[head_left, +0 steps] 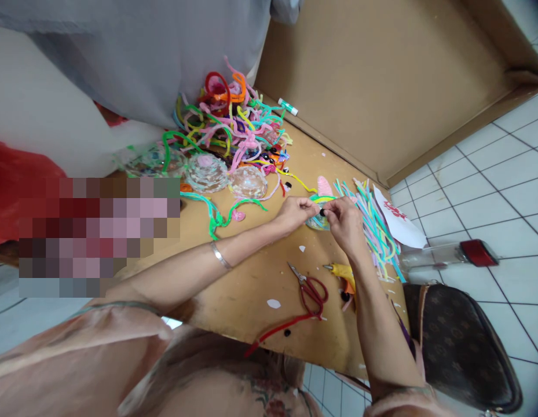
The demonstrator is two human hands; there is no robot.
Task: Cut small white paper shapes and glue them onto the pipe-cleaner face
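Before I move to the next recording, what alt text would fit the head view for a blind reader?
A person's left hand and right hand meet at a small black piece above a brown table. Colorful pipe cleaners lie heaped beyond to the left and bundled to the right; scissors and a yellow glue gun lie nearer the person.

Craft workspace: pipe cleaners [375, 223], red-handled scissors [303, 281] and glue gun [343, 270] on tan table [251, 263]
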